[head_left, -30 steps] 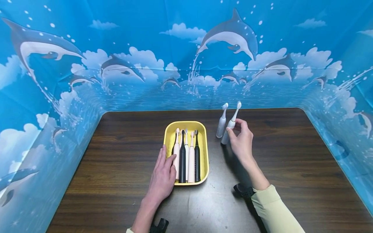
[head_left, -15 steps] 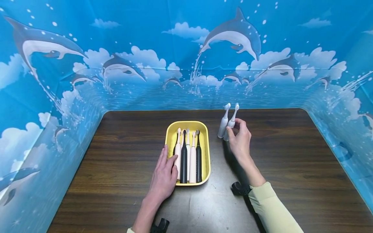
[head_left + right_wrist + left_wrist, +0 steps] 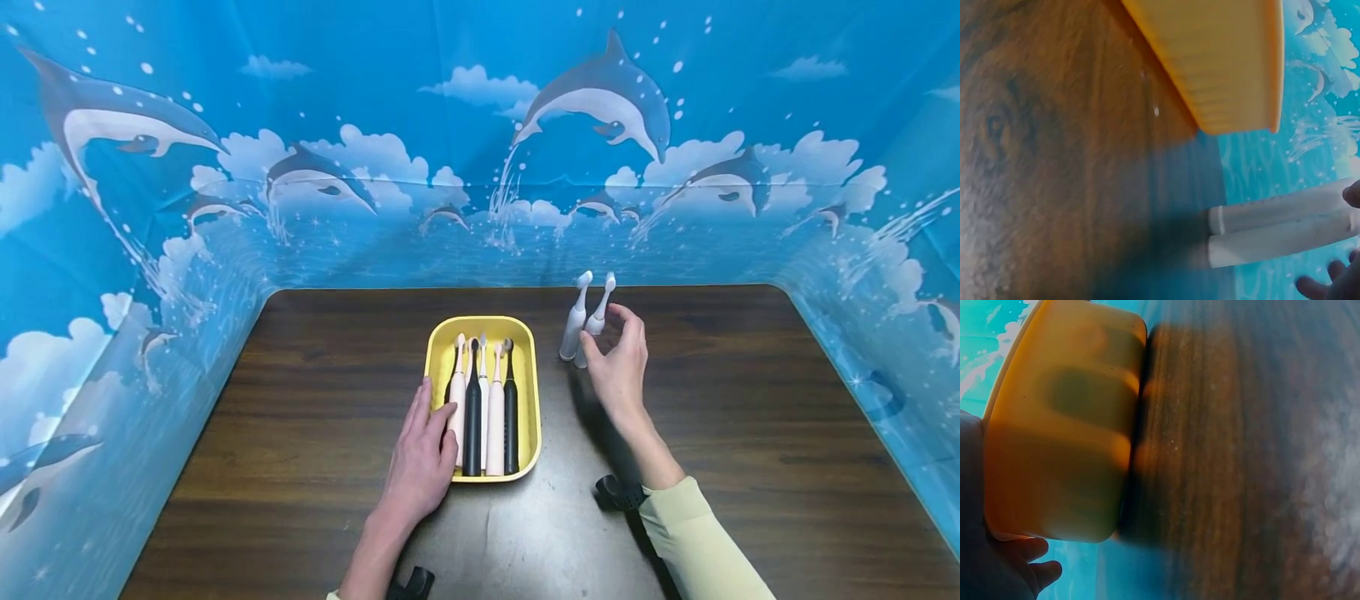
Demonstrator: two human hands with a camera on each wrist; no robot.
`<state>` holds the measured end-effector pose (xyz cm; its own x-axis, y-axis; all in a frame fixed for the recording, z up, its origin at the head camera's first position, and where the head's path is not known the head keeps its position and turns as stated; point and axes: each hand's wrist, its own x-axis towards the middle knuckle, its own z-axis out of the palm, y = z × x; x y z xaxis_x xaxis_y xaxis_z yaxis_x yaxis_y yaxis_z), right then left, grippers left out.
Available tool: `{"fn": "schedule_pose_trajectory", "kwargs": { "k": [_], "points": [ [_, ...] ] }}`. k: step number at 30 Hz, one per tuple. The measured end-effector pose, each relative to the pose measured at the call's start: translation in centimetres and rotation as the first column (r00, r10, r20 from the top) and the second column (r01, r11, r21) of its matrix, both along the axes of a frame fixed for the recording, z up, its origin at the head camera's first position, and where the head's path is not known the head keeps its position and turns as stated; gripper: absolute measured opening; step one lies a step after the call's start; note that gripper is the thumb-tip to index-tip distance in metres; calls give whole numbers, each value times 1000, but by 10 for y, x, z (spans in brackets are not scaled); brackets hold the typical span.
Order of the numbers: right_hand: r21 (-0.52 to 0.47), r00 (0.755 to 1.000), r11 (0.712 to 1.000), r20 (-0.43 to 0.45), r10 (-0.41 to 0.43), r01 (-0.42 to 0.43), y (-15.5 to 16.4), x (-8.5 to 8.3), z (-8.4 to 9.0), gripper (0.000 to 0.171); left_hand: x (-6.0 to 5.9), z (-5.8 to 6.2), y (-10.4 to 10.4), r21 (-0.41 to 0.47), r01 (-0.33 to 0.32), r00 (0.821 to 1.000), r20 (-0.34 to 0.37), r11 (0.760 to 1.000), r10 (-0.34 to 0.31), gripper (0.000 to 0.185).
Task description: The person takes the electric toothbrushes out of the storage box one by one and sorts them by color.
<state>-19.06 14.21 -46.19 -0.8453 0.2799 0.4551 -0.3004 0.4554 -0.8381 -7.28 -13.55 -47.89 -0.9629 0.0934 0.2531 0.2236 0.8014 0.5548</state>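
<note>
Nearest the front edge of the dark wood-grain table (image 3: 750, 433), a pale green sleeve (image 3: 697, 542) covers the right forearm, and a black wrist strap (image 3: 618, 493) sits just ahead of its cuff. The left hand (image 3: 420, 458) lies flat, fingers straight and spread, over the front left corner of the yellow oblong plastic tray (image 3: 525, 392) — its fingertips rest on the rim and on the outermost pink toothbrush (image 3: 457, 400). The tray sits at the middle of the table and holds a row of electric toothbrushes lying lengthwise, heads toward the far edge: pink and white ones with a black toothbrush (image 3: 472, 425) among them and another black one by the right wall. The left hand covers part of the leftmost handles.

Right of the tray, toward the far edge, the right hand (image 3: 618, 367) pinches the nearer of two pale grey electric toothbrushes (image 3: 592, 329) between thumb and fingers. Both stand upright, bases side by side on the wood — touching, as the right wrist view shows. The hand hides the lower part of the held one.

Behind the far edge rises a blue dolphin-and-cloud printed backdrop (image 3: 480, 167), wrapping round both sides.
</note>
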Motion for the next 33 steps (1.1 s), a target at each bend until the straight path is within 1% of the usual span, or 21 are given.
{"fn": "schedule_pose_trajectory", "kwargs": {
  "k": [2,4,6,8,10,11,13,14,16,18,20,21,23,26,27,28,30,31,33],
  "points": [
    [-20,998,999,-45,-36,35,-2,2,3,56,2,-1,0,3,-3,1000,16,1000,3,37],
    [-43,991,996,-109,-77,73,-5,4,8,56,2,-1,0,3,-5,1000,23,1000,5,38],
    [-77,977,993,-184,-107,94,-9,6,15,53,2,-2,1,3,-7,1000,30,1000,7,38],
    [-123,960,988,-254,-121,92,-14,9,23,50,2,-2,1,2,-8,999,36,1000,8,38],
    [-152,946,986,-305,-105,60,-22,14,30,48,2,-2,1,-1,-9,999,40,1000,9,38],
    [-173,945,985,-317,-77,22,-26,16,34,47,2,-2,1,-1,-8,999,42,1000,8,38],
    [-210,953,975,-302,3,-70,-35,22,40,49,2,-2,1,-3,-6,999,39,1000,6,38],
    [-222,959,968,-278,53,-118,-39,25,43,51,2,-2,1,-3,-6,999,38,1000,6,38],
    [-251,968,946,-196,159,-206,-48,30,45,54,1,-2,0,-2,-4,999,33,1000,4,38],
    [-275,964,924,-91,250,-265,-56,34,46,57,1,-2,0,-2,-3,1000,30,1000,3,38],
    [-281,944,908,15,329,-311,-63,37,44,58,1,-2,-1,0,0,1000,27,1000,0,38],
    [-278,929,901,69,363,-332,-67,38,43,59,0,-2,-1,1,1,1000,24,1000,-1,38],
    [-260,891,894,179,417,-366,-75,39,40,62,0,-2,-1,1,1,1000,20,1000,-1,37],
    [-225,832,890,323,451,-396,-87,41,34,70,0,-1,-2,0,0,1000,13,1000,0,37],
    [-209,815,892,364,451,-400,-91,41,31,73,0,-1,-2,0,-1,1000,14,1000,1,37],
    [-200,804,894,393,447,-400,-94,42,28,75,0,-1,-2,1,-2,1000,16,1000,2,37],
    [-199,788,898,431,440,-392,-101,43,22,76,1,-1,-1,1,-2,1000,20,1000,2,37],
    [-200,785,902,444,431,-383,-103,44,20,76,1,-1,-1,4,-3,1000,28,1000,3,37],
    [-209,786,907,454,421,-365,-107,45,17,74,1,-1,-1,2,-1,1000,21,1000,1,37]
  ]
}}
